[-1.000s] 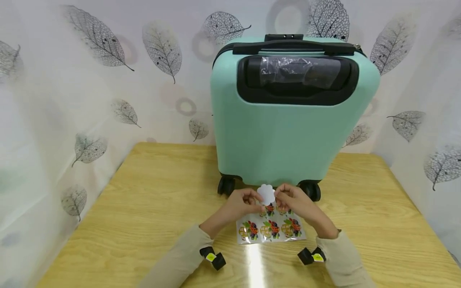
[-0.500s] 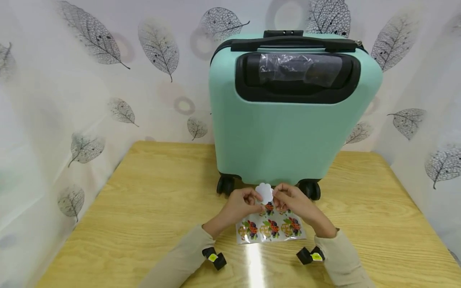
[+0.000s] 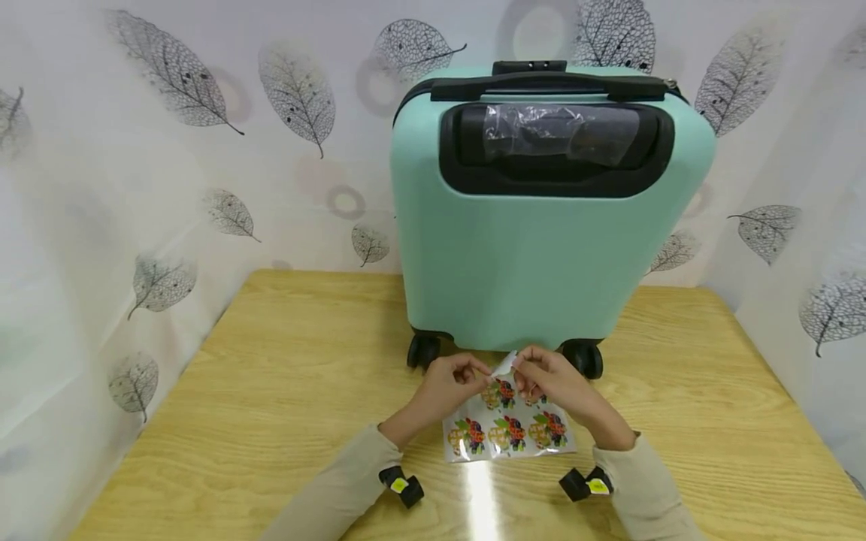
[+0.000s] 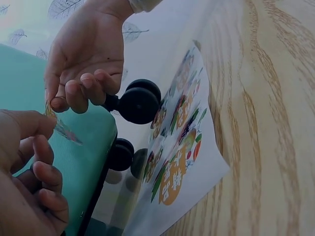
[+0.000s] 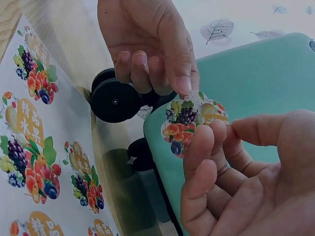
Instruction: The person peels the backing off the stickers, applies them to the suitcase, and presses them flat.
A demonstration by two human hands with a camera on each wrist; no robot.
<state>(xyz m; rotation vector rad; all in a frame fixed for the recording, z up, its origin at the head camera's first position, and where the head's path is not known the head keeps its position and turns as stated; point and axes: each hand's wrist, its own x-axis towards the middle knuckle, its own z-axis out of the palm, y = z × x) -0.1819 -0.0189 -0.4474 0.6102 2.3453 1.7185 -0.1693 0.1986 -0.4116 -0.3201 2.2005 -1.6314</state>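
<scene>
Pinching one sticker [image 5: 183, 129] w/ fingers nearly closed, L hand [image 3: 448, 387] & R hand [image 3: 556, 383] prob. risked creasing it via uneven pull.

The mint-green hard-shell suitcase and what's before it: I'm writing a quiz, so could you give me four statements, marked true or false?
1. The left hand and right hand pinch one scalloped, fruit-printed sticker. True.
2. The suitcase lies flat. False: it stands on round black wheels.
3. The white, rectangular sheet of stickers lies on the wood-grained, yellow-brown table. True.
4. The long fabric sleeves are black. False: they are beige.
</scene>
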